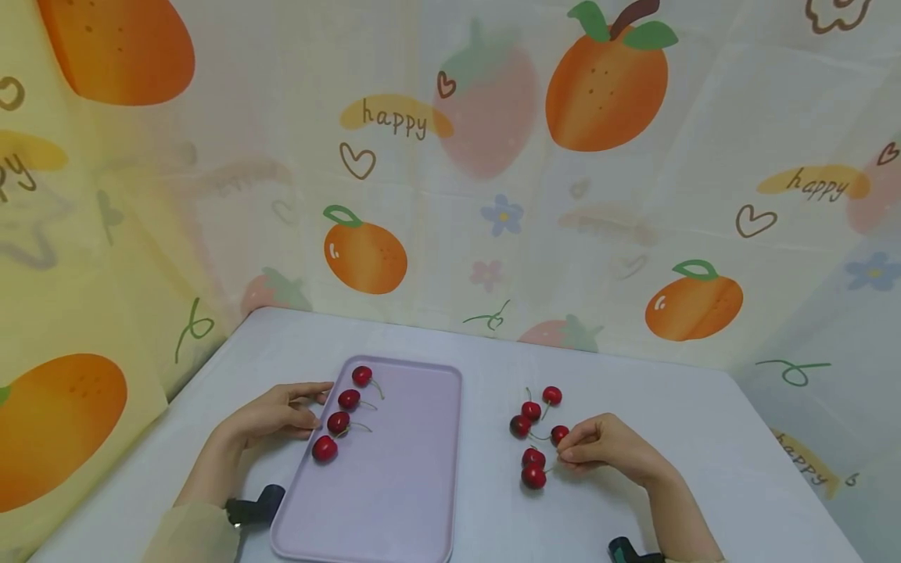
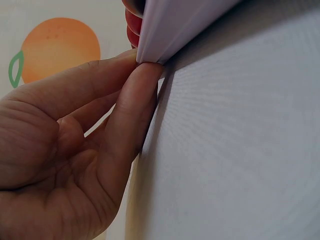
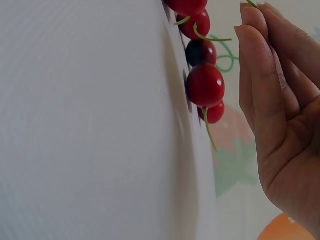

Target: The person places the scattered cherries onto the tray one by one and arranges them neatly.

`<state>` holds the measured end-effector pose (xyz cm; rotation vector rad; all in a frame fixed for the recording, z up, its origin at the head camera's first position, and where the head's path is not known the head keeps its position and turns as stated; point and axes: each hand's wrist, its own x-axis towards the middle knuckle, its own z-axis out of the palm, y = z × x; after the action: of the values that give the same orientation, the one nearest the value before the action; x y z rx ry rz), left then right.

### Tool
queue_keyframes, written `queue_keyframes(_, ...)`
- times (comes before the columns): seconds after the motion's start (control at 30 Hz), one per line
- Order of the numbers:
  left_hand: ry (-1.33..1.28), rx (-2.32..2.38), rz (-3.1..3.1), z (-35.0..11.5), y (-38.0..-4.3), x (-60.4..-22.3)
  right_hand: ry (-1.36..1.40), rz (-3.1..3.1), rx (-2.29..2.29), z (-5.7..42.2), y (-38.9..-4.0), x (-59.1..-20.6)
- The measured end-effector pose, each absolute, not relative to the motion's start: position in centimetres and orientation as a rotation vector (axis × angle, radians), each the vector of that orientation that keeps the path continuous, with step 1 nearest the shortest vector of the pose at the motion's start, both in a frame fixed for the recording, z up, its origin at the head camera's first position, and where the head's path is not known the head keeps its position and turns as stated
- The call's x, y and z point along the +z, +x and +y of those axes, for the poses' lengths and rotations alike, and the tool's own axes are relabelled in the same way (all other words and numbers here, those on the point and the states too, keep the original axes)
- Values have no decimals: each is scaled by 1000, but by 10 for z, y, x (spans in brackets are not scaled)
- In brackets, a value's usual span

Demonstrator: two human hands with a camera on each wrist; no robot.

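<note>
Several red cherries (image 1: pixel 339 423) with green stems lie in a row along the left side of a light purple tray (image 1: pixel 401 500). At that side my left hand (image 1: pixel 271 414) pinches the tray's rim between thumb and fingers, as the left wrist view also shows. To the right of the tray, several more cherries (image 1: pixel 521 425) are grouped on the white table. My right hand (image 1: pixel 608 450) is beside this group, thumb and fingertips together on a thin green stem (image 3: pixel 252 4). The stem appears to belong to the nearest cherry (image 1: pixel 533 476), which sits low in the group.
The white table (image 1: pixel 493 516) runs back to a fabric backdrop (image 1: pixel 450 234) printed with oranges, strawberries and the word happy. Dark wrist devices (image 1: pixel 256 507) show at both forearms. A strip of table separates the tray from the loose cherries.
</note>
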<state>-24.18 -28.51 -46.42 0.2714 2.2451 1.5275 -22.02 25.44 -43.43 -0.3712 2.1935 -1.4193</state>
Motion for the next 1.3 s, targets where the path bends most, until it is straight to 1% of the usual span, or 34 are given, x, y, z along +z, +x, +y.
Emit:
queue_keyframes(0.47,262,1531,2244,-285,-242,-465,-425,2200,-1437,232,-221,-430)
queue_keyframes(0.93,253,1548,2237,-285,-242,-467,-380,2233,-1499,196,-217,-416)
queue_keyframes(1.3,253,1538,2245,-286,-242,-466,-322,2162,-1638,173,-220,-423)
